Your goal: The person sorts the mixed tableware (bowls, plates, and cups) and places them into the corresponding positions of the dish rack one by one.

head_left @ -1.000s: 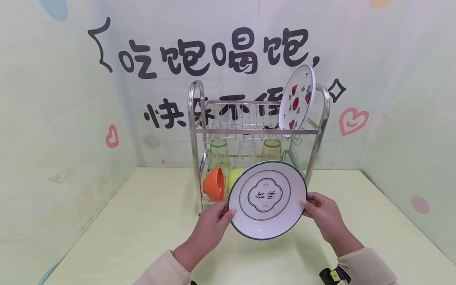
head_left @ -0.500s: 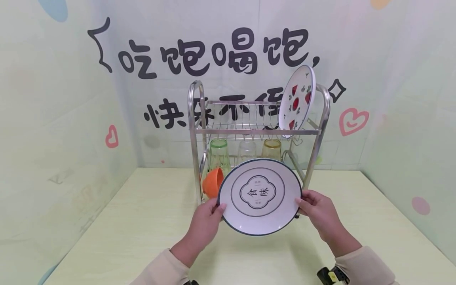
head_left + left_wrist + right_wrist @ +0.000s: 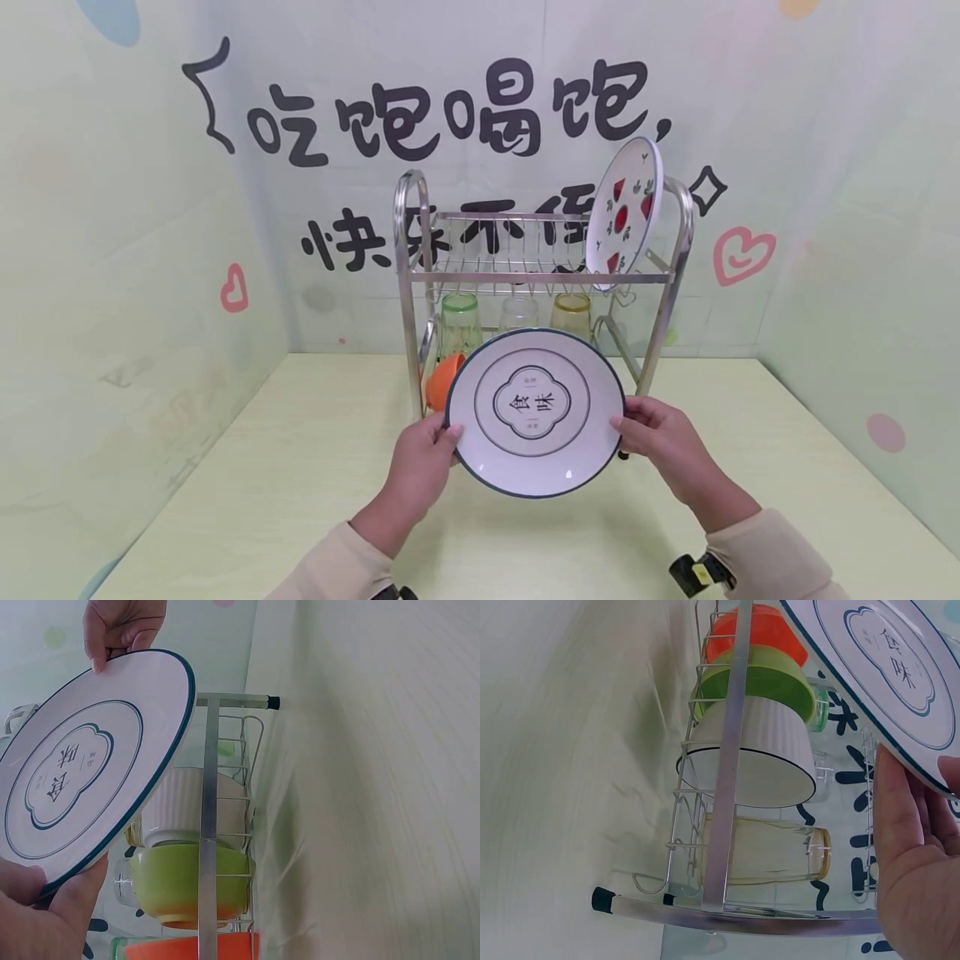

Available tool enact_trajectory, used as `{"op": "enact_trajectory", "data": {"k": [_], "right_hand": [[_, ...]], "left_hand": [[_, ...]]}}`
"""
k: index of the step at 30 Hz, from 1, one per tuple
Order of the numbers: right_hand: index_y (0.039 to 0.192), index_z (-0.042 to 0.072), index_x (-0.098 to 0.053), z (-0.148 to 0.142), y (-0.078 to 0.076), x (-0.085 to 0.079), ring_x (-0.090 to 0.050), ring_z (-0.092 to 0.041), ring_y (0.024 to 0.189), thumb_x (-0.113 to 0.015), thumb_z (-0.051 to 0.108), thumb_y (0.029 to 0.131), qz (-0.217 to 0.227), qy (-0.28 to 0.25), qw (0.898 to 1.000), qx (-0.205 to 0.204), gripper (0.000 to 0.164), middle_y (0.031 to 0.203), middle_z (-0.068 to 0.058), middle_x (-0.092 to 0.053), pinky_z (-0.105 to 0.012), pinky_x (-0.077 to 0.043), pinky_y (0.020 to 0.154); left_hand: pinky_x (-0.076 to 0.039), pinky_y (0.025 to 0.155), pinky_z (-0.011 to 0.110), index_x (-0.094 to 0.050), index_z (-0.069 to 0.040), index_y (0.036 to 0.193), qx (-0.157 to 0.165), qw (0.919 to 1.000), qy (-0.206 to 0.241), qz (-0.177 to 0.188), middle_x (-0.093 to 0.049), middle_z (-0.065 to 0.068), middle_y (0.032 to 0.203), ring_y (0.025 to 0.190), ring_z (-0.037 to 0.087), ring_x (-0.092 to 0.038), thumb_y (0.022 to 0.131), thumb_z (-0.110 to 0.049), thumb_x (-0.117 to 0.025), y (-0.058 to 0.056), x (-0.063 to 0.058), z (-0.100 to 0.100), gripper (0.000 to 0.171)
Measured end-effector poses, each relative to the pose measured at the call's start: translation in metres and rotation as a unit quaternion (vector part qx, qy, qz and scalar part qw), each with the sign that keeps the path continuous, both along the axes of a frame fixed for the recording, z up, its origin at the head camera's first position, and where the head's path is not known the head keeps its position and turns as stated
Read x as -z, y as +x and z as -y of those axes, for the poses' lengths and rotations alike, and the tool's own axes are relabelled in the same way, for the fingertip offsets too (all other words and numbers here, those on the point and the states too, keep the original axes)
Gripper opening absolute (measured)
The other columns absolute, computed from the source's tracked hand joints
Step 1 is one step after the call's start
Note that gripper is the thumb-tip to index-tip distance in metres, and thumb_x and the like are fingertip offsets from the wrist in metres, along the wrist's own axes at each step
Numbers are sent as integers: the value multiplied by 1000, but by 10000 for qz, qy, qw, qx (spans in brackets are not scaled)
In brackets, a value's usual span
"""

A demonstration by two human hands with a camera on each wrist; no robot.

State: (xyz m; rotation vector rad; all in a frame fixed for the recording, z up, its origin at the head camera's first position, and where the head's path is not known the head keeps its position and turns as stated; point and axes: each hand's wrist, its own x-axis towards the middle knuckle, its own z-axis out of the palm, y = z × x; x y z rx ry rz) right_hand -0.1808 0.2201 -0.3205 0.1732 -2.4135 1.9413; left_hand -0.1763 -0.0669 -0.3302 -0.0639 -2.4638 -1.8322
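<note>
A white plate (image 3: 536, 475) with a dark blue rim and a printed emblem is held up in front of the dish rack (image 3: 547, 277), its face tilted toward me. My left hand (image 3: 420, 462) pinches its left rim, thumb on the face and fingers behind. On the opposite rim my right hand (image 3: 663, 442) grips it the same way. Behind it, the rack's lower tier holds an orange bowl (image 3: 441, 385), a green bowl (image 3: 176, 881) and a white ribbed bowl (image 3: 757, 761); the plate hides much of them in the head view.
A plate with red fruit patterns (image 3: 626, 212) stands on edge at the right of the rack's upper tier. Green (image 3: 459, 321), clear (image 3: 519, 311) and amber (image 3: 572, 312) glasses stand in the lower tier. Walls enclose the pale table (image 3: 300, 467) at the back and sides.
Both hands have shifted the plate to the left and slightly up. It now covers more of the orange bowl, and the green bowl has gone out of sight in the head view.
</note>
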Motion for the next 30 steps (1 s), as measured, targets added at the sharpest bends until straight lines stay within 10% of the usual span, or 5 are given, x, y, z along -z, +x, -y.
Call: {"op": "enact_trajectory", "data": {"k": [30], "right_hand": [[129, -11, -48, 12, -3, -22, -69, -28, 89, -64, 15, 90, -180, 229, 9979, -570, 49, 112, -25, -65, -42, -55, 83]], "left_hand": [[-49, 71, 32, -64, 3, 113, 131, 9997, 120, 189, -64, 8, 91, 77, 17, -56, 99, -13, -54, -1, -16, 2, 23]]}}
